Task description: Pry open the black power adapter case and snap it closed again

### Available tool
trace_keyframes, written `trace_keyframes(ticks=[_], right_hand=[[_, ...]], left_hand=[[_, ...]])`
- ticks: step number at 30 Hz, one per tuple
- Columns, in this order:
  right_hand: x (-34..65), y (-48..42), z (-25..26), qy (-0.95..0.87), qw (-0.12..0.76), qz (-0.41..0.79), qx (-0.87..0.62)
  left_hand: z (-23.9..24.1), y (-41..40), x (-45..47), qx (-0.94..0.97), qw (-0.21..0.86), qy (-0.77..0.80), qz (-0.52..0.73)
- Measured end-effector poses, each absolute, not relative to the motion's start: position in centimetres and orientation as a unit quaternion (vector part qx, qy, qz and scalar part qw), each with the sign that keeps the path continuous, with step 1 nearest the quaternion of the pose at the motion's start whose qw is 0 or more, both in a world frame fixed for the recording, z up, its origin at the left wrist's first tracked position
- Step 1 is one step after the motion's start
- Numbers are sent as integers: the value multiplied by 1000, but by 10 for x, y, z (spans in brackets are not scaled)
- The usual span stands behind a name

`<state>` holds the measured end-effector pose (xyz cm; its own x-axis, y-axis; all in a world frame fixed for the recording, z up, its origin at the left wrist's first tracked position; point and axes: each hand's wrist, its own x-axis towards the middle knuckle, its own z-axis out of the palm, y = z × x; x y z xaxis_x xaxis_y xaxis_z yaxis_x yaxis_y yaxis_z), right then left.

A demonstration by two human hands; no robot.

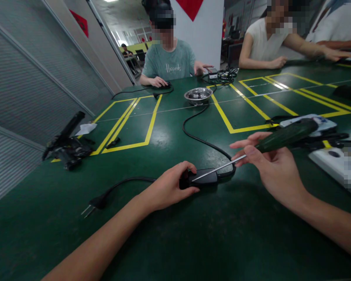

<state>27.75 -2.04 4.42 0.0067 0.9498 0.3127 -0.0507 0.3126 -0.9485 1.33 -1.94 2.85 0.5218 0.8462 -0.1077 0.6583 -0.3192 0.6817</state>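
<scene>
A black power adapter (206, 177) lies on the green table, and my left hand (172, 185) is closed around its left end. My right hand (269, 166) grips a screwdriver (286, 136) by its dark green handle. The metal shaft slants down to the left, and its tip meets or hovers just over the adapter's top; I cannot tell which. To the left, the adapter's cord ends in a two-pin plug (98, 203). Another black cable (193, 134) leaves its right side and curves back toward a metal bowl (198, 95) with small dark things in it.
Yellow tape lines (150, 121) mark the table. Black gear (68, 146) and white paper (86, 128) lie at the left. White devices (336, 171) and cables are near my right arm. Co-workers sit opposite, one by a cable bundle (222, 76).
</scene>
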Motion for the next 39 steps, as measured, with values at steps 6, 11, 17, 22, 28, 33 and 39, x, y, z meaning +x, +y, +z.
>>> trace_keyframes(ticks=[6,11,17,22,28,33,39], right_hand=[[281,-18,42,-530,582,533,-310],[282,-21,40,-530,577,531,-323],[280,-13,35,-535,579,471,-396],[282,-9,33,-487,585,543,-356],[286,-5,32,-520,567,487,-413],[282,-7,31,-493,572,550,-357],[288,7,37,-442,589,554,-388]], left_hand=[[29,-20,14,801,344,471,139],[29,-20,14,803,344,466,142],[29,-21,14,804,337,471,136],[30,-21,15,805,330,475,131],[31,-22,15,805,337,470,132],[30,-21,14,805,336,470,133],[30,-21,14,821,308,465,120]])
